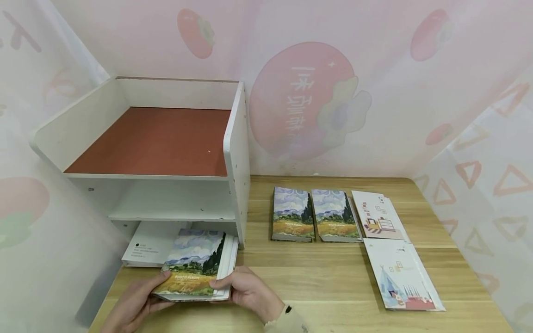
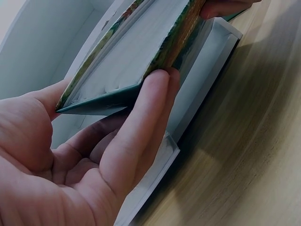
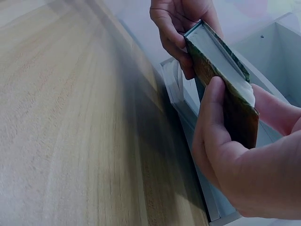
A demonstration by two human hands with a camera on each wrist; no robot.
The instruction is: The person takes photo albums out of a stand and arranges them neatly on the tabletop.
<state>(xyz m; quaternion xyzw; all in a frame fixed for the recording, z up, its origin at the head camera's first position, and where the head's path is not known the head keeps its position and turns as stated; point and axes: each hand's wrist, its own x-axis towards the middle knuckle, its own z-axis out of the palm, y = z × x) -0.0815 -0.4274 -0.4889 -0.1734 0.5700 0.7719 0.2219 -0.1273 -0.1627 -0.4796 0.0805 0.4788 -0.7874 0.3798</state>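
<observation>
Both hands hold a photo album with a painted landscape cover, in front of the white shelf's lowest compartment. My left hand grips its near left corner, thumb on the cover and fingers beneath. On the near right side, my right hand pinches it with the thumb on top. In the left wrist view the album is tilted, its page edges visible between the covers. A white book lies in the compartment at the left. Another white book shows under the held album's right side.
The white shelf unit with a red-brown top panel stands at the left. On the wooden table lie two matching albums side by side. Right of them are white illustrated booklets, with another booklet nearer.
</observation>
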